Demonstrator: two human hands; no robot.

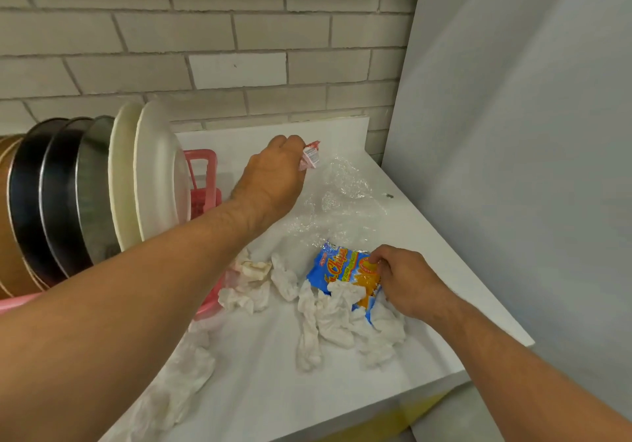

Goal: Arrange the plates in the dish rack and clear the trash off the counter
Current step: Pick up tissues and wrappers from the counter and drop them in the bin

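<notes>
My left hand (pixel 273 175) grips a small red-and-white wrapper (pixel 310 155) above the white counter (pixel 260 383), beside a crumpled clear plastic sheet (pixel 342 198). My right hand (pixel 407 279) pinches the edge of a blue-and-orange chips bag (pixel 337 269) lying among several crumpled white tissues (pixel 325 318). More tissues (pixel 249 282) lie by the rack, and others (pixel 178 390) near the front edge. Cream plates (pixel 154 171) and dark plates (pixel 44 195) stand upright in the pink dish rack (pixel 203 175) at the left.
A brick wall runs behind the counter. A grey panel (pixel 513 133) closes off the right side. The counter's right edge and front corner drop off near my right forearm. A small dark speck (pixel 389 196) lies on the counter by the panel.
</notes>
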